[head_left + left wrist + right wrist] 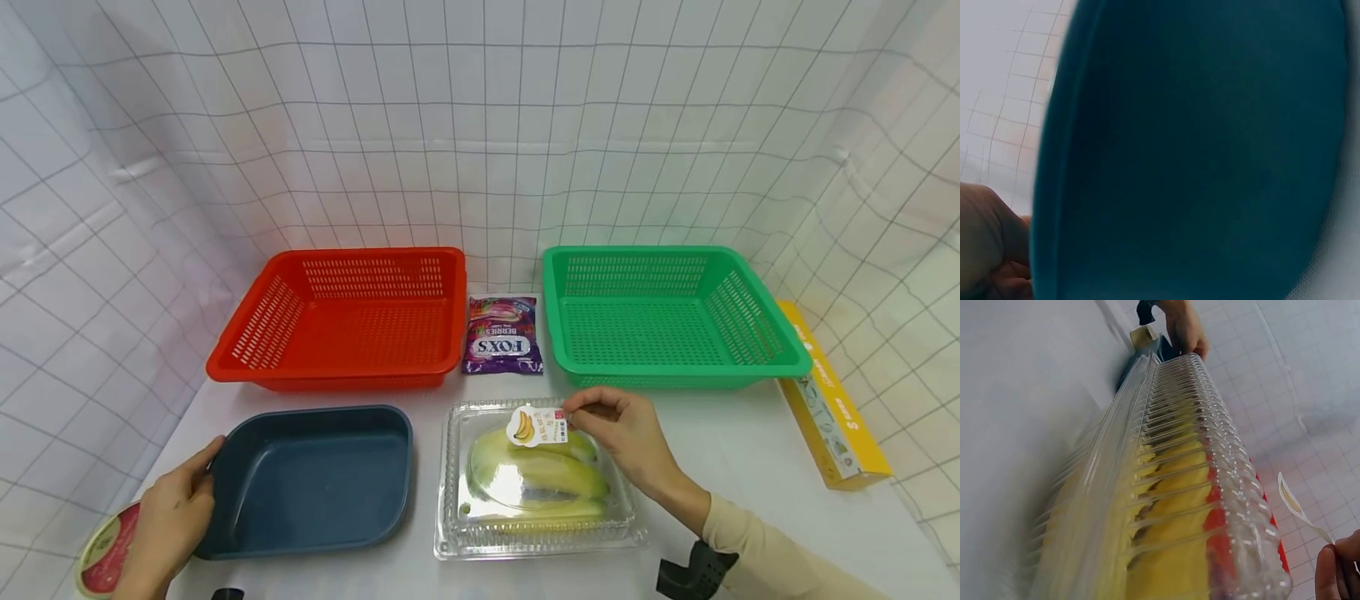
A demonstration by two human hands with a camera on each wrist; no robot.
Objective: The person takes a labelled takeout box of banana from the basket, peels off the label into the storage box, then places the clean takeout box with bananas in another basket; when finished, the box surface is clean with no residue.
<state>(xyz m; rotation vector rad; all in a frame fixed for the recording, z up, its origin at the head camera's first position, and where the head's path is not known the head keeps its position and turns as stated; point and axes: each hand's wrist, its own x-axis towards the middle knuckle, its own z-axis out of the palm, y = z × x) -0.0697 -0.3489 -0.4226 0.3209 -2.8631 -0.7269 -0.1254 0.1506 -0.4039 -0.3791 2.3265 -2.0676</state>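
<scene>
My right hand [626, 437] pinches the edge of a white sticker [542, 426] printed with bananas, over the far right part of a clear plastic clamshell box [447, 492]. Several yellow-green bananas [555, 475] lie inside the closed box. In the right wrist view the sticker [1297, 509] stands off from the ribbed lid, slightly curled, between thumb and finger. On the left, my left hand [176, 508] grips the left rim of a dark blue tray [318, 483], which holds nothing. The left wrist view shows that tray [1191, 150] large, with the hand [991, 244] at its rim.
A red basket [337, 379] and a green basket [690, 375] stand at the back. Between them lies a purple FOX'S candy bag [502, 335]. A yellow box [836, 400] lies at the right. A round red-and-green package [108, 554] is partly behind my left hand.
</scene>
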